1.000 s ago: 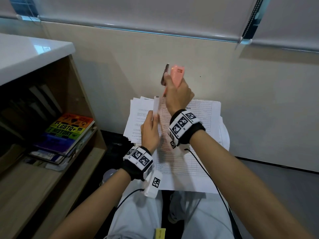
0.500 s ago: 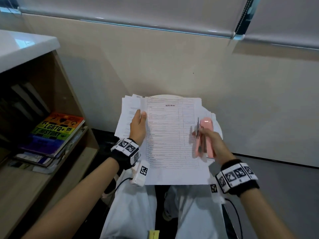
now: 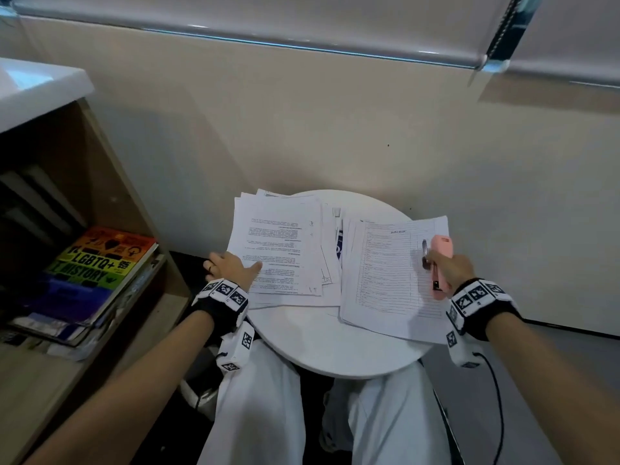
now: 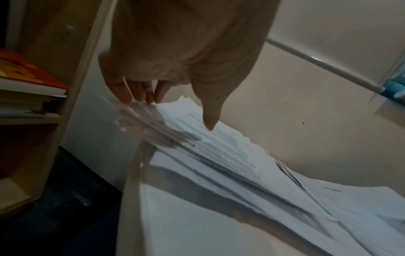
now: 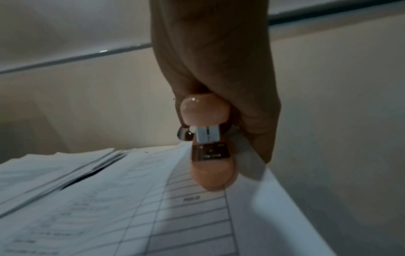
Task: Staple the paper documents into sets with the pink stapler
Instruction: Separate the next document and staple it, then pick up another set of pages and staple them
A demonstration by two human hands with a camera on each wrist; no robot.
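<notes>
Head view: right hand (image 3: 451,269) grips pink stapler (image 3: 441,255) over form (image 3: 385,276); left hand (image 3: 229,268) rests loosely on papers (image 3: 278,243).

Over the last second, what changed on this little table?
The right hand, gripping the pink stapler, came down from mid-air to the right, over the lined form set, which now lies on the round table. The left hand let go of that set and moved left to touch the paper pile. The stapler stayed in hand.

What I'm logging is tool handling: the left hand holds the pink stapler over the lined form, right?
No: the right hand holds the pink plastic stapler over the lined white paper form; the head view shows it.
</notes>
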